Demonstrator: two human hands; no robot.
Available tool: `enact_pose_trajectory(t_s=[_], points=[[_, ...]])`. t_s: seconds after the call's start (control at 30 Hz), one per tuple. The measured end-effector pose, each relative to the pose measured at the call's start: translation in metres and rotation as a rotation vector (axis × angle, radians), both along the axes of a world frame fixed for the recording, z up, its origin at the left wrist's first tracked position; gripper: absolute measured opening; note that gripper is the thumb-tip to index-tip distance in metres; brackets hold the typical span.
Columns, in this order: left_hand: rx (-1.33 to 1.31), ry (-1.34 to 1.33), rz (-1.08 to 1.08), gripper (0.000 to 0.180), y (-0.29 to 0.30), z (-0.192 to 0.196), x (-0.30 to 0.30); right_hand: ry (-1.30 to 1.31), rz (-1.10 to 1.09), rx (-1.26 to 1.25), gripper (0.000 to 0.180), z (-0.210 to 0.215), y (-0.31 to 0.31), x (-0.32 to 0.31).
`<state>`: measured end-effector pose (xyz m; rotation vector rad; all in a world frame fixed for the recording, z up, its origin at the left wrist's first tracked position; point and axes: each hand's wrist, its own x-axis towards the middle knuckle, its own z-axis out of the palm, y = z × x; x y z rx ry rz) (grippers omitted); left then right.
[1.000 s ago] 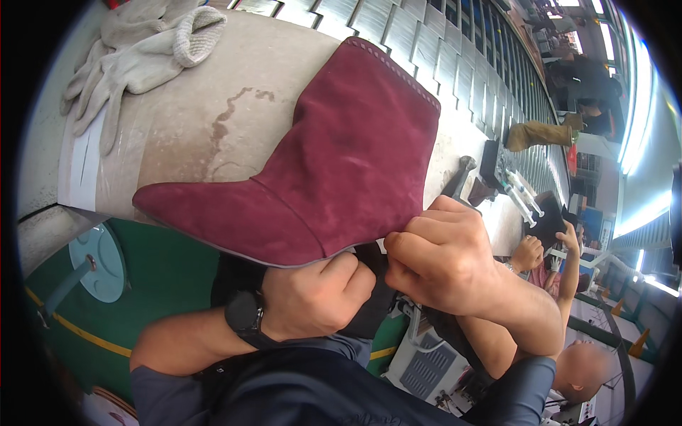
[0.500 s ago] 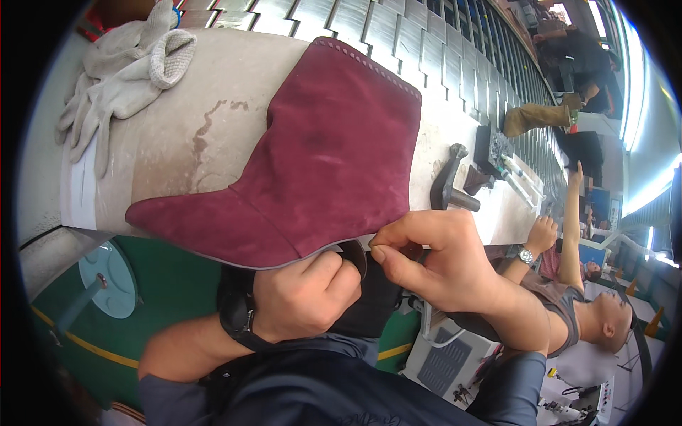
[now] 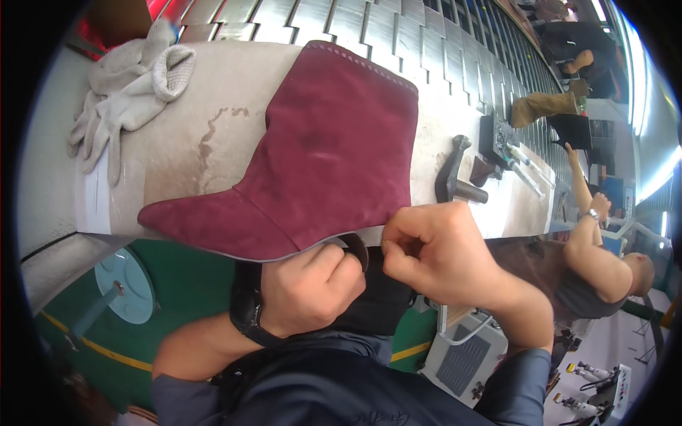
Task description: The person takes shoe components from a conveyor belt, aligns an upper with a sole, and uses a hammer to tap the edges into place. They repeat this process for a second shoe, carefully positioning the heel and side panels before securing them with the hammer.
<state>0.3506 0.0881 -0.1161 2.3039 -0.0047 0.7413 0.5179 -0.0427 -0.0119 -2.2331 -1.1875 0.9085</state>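
Note:
A burgundy suede ankle boot lies on its side on the worktable, toe to the left and sole edge toward me. My left hand, wearing a black wristwatch, is closed right at the sole edge near the arch. A dark, curved, shiny-edged piece sticks out of its fingers; its kind cannot be made out. Close to the heel end of the boot, thumb and forefinger of my right hand are pinched together. Whatever lies between those fingertips is too small or hidden to tell.
Grey work gloves lie at the table's left. A hammer and a black tray with syringe-like tubes sit right of the boot. Metal conveyor slats run behind. Another person works at the right, near a tan boot.
My view has shifted slightly, so the table sits a little lower and to the right. Both hands keep their places at the sole. The other person's arms have moved.

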Motion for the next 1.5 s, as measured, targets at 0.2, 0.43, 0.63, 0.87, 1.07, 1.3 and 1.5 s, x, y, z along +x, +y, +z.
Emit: enact_pose_trajectory(t_s=[0.2,0.43,0.63,0.87,1.07,1.3,1.5], points=[[0.062,-0.023,0.000,0.019,-0.001,0.002,0.007,-0.022,-0.306,0.249,0.014,-0.036,-0.048,-0.036],[0.143,-0.008,-0.093,0.020,0.013,0.048,-0.009,0.021,-0.423,0.679,0.027,-0.071,-0.022,-0.066],[0.427,0.138,-0.064,0.031,0.050,0.103,0.019,-0.153,-0.552,0.838,0.012,-0.100,-0.020,-0.068],[0.270,0.297,-0.171,0.030,0.051,0.090,0.037,-0.142,-0.597,0.858,0.013,-0.102,-0.018,-0.066],[0.289,0.313,-0.123,0.027,0.044,0.089,0.047,-0.139,-0.584,0.840,0.016,-0.102,-0.020,-0.061],[0.345,0.318,-0.133,0.024,0.043,0.087,0.051,-0.132,-0.579,0.852,0.014,-0.102,-0.020,-0.060],[0.375,0.357,-0.098,0.027,0.035,0.091,0.056,-0.084,-0.607,0.859,0.014,-0.100,-0.019,-0.060]])
